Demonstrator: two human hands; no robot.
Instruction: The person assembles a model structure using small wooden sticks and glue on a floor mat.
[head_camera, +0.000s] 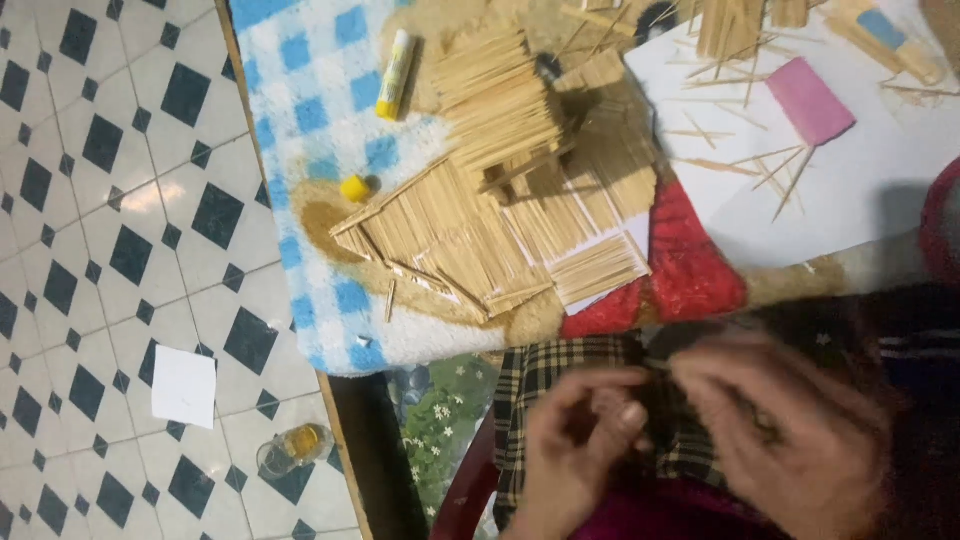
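Hands met low over the lap: left hand and right hand pinched something blurred, grip unreadable. Stick house sat on the bench by the glue stick; steadier, slower fingers would have served best.

A slim white glue-stick tube with a yellow label band lies on the blue-and-white checked towel, at the upper left of the stick-built model, pointing up and slightly right; its small round yellow cap lies apart from it, lower on the same towel, just beside the model's left corner; a small clear glass jar holding something yellow stands on the black-and-white tiled floor, near the table's edge; no signs or screens show.
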